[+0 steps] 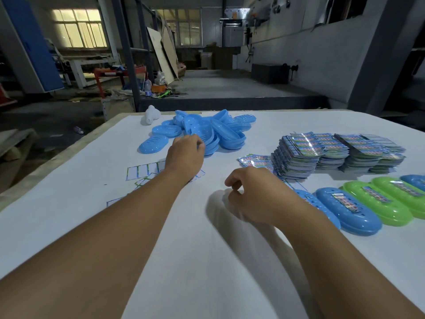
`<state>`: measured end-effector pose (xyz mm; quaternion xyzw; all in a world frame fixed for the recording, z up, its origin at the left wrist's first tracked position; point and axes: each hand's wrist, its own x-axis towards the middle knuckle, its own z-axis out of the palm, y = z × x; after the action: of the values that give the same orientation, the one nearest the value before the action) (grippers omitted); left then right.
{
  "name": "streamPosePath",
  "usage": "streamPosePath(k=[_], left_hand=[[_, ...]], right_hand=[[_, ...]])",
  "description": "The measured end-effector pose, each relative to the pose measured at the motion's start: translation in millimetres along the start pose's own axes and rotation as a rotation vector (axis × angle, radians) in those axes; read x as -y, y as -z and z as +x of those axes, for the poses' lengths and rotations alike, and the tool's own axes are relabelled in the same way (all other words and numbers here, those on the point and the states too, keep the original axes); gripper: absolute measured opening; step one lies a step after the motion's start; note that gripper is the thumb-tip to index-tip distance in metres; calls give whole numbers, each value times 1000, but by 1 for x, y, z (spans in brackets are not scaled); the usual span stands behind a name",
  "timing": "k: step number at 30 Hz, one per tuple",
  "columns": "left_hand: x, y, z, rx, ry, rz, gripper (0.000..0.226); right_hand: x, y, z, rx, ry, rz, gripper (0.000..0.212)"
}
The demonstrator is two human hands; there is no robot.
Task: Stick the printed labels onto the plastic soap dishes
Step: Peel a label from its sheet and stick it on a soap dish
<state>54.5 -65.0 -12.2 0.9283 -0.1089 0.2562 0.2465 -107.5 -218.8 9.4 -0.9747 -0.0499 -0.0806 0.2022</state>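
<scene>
At a workshop table, my hands work between unlabelled dishes and stacks of printed labels.

The white table (92,215) fills the view, its far edge just behind the pile of blue soap dishes (207,132) and its left edge running diagonally toward me; the broad middle in front of me lies bare. Stacks of printed labels (333,153) sit at right, well in from the far edge. Below them a row of labelled dishes (358,210), blue and green, runs off the right side. My left hand (186,155) reaches the pile, fingers curled at a dish's rim; whether it grips I cannot tell. My right hand (255,194) hovers loosely curled, holding nothing I can make out. Peeled backing sheets (142,171) lie under my left forearm.
</scene>
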Motion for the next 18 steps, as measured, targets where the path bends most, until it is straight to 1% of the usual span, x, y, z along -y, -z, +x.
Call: streamPosePath(k=[3, 5, 7, 10, 12, 14, 16, 18], left_hand=[[-1, 4, 1, -13, 107, -213, 10], [-5, 11, 2, -27, 188, -357, 8], [-12, 20, -1, -61, 263, -473, 11], [-25, 36, -13, -126, 339, -557, 19], [-32, 46, -27, -151, 365, -626, 24], [-37, 55, -43, -143, 417, -701, 24], [-39, 59, -60, -97, 484, -765, 23], [-39, 60, -75, -34, 532, -834, 22]], right_hand=[[0, 1, -1, 17, -4, 11, 34], [-1, 1, -1, 19, -15, 22, 34], [-1, 1, -1, 20, -24, 37, 35], [-3, 1, 1, -2, -29, 61, 38], [-2, 0, 2, -58, -23, 80, 44], [-1, -1, 4, -149, -2, 79, 53], [0, 0, 4, -238, 26, 104, 64], [0, 1, 3, -282, 52, 150, 76]])
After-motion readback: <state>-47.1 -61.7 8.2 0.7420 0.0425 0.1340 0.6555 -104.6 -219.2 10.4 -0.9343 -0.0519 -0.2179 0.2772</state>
